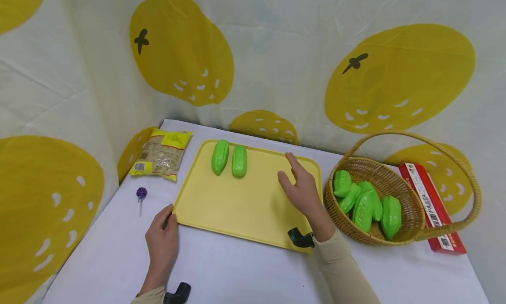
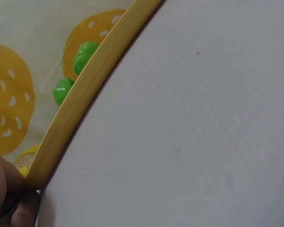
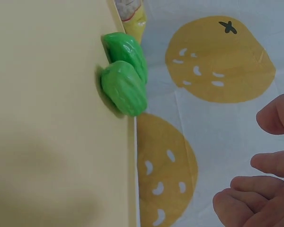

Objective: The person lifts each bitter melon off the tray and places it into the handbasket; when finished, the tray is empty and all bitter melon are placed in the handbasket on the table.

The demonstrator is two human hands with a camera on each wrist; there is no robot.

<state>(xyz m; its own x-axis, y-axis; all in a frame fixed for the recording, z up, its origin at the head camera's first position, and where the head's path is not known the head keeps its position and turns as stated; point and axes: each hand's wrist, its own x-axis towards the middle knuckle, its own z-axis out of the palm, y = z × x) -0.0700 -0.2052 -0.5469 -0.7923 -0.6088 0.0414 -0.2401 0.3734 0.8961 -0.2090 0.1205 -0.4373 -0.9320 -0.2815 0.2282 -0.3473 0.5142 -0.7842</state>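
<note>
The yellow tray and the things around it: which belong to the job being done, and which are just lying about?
Likely part of the job:
yellow tray, its corner held by the left hand
two green fruit-like pieces on the tray
wicker basket with more green pieces
right hand, empty, above the tray

Seemingly just lying about:
purple lollipop
yellow-ended bag
red pasta box

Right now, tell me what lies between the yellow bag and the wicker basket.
In the head view, the yellow tray, with two green objects on it and the right hand above it.
</note>
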